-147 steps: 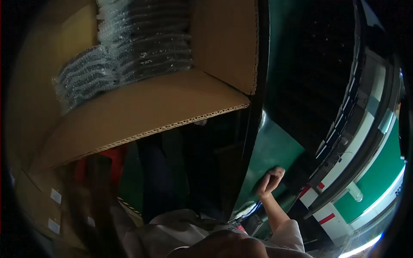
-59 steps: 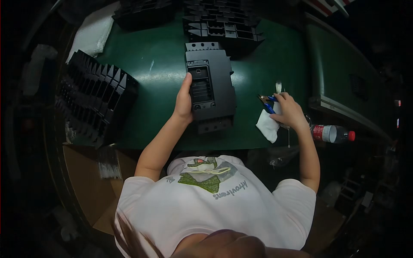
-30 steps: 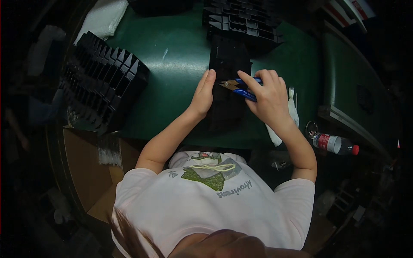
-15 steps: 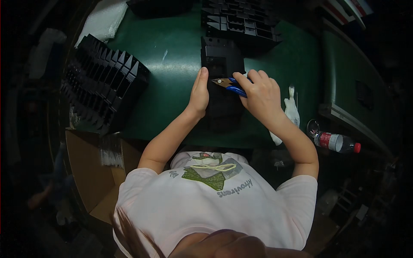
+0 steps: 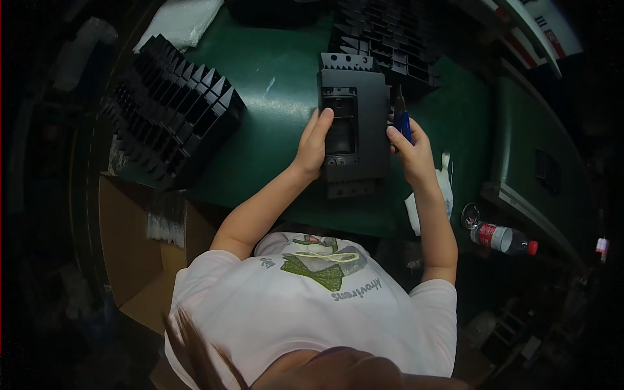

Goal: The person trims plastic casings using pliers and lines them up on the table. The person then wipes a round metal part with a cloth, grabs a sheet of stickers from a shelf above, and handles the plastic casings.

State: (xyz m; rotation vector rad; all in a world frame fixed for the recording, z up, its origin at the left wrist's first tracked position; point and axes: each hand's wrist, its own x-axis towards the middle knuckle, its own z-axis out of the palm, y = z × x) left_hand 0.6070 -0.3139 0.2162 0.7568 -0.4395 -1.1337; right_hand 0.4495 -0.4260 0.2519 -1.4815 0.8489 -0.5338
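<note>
A black plastic housing (image 5: 370,123) with a rectangular recess is held upright in front of me, above the green table. My left hand (image 5: 314,143) grips its left edge, thumb on the front face beside the recess. On the right side, my right hand (image 5: 413,149) holds blue-handled cutters (image 5: 404,122), their tips pointing away from me. The right thumb is beside the housing's right edge; whether it presses on the housing is hard to tell. Behind the housing is a stack of black parts (image 5: 390,39).
More black parts (image 5: 172,110) stand in a row on the left of the green table (image 5: 273,88). White packing sheets (image 5: 185,23) lie behind them. At right are a white cloth (image 5: 413,214) and a bottle (image 5: 497,237). An open carton (image 5: 133,250) is below left.
The cutters have moved from over the housing's front to its right side and now point away. The housing's front face now shows more clearly. My left hand stays at its left edge.
</note>
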